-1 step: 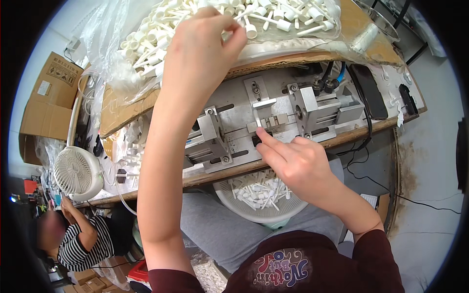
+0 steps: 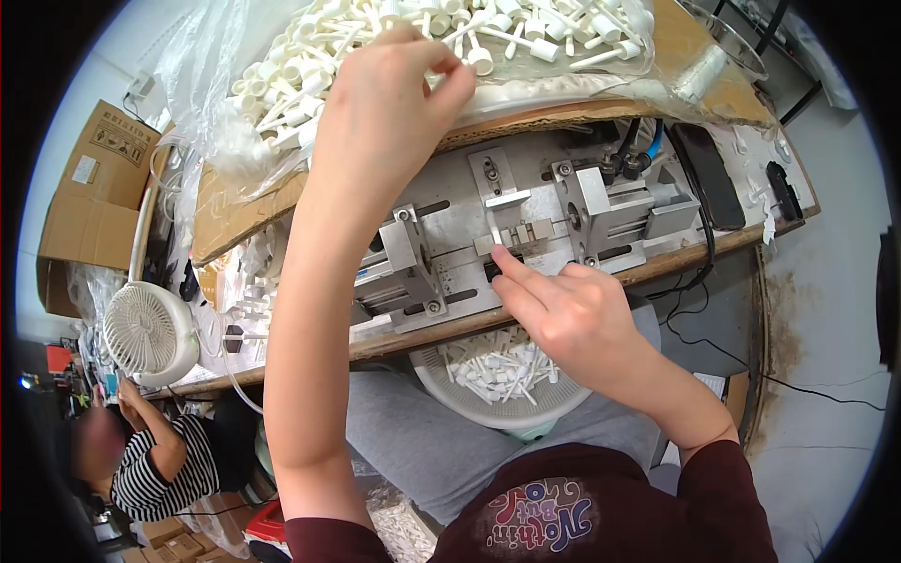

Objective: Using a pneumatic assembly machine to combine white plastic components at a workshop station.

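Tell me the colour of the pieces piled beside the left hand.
The pieces are white; see head view.

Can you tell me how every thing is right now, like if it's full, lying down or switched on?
Left hand: raised over the parts, fingers bent; can't tell if it holds one
Right hand: index fingertip at the white stick
White stick: on the metal fixture
White parts: heaped loosely
Basket: partly filled
Phone: lying flat, screen dark
Fan: can't tell if it's on
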Tool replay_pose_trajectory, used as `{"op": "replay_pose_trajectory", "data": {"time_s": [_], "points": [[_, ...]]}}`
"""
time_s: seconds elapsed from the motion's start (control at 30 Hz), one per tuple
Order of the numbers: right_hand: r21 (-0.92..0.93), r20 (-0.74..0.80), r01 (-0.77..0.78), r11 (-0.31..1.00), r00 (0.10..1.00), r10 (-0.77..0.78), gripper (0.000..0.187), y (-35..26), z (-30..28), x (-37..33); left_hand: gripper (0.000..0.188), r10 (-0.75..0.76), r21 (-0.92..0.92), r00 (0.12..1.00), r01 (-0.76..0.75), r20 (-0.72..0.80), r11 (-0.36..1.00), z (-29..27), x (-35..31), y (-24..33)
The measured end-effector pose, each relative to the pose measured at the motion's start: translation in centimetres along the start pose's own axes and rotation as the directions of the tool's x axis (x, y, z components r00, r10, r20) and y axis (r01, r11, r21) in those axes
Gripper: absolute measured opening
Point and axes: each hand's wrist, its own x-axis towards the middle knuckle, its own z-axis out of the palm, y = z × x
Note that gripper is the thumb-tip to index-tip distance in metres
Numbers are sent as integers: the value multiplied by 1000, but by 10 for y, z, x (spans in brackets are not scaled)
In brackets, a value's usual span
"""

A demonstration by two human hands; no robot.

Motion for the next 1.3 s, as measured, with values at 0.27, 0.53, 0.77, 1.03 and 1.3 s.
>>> {"op": "replay_pose_trajectory", "data": {"time_s": [0.27, 0.53, 0.77, 1.03, 1.3], "points": [[50, 40, 11, 999, 999, -13, 15, 5, -14, 8, 28, -66, -354, 997, 46, -44, 934, -31, -36, 24], [-407, -361, 60, 912, 906, -220, 8, 94, -49, 119, 34, -45, -238, 999, 45, 6, 970, -33, -114, 64], [-575, 5, 378, 726, 888, -459, 11, 148, -4, 199, 30, -54, -21, 997, 55, 50, 998, 2, -153, 80], [-252, 209, 249, 935, 957, -199, 15, 136, -28, 179, 31, -18, 65, 993, 11, 114, 998, 19, -158, 77], [450, -261, -70, 890, 943, 206, 13, 144, -37, 167, 31, -69, 44, 984, 63, 165, 997, 20, -156, 76]]}}
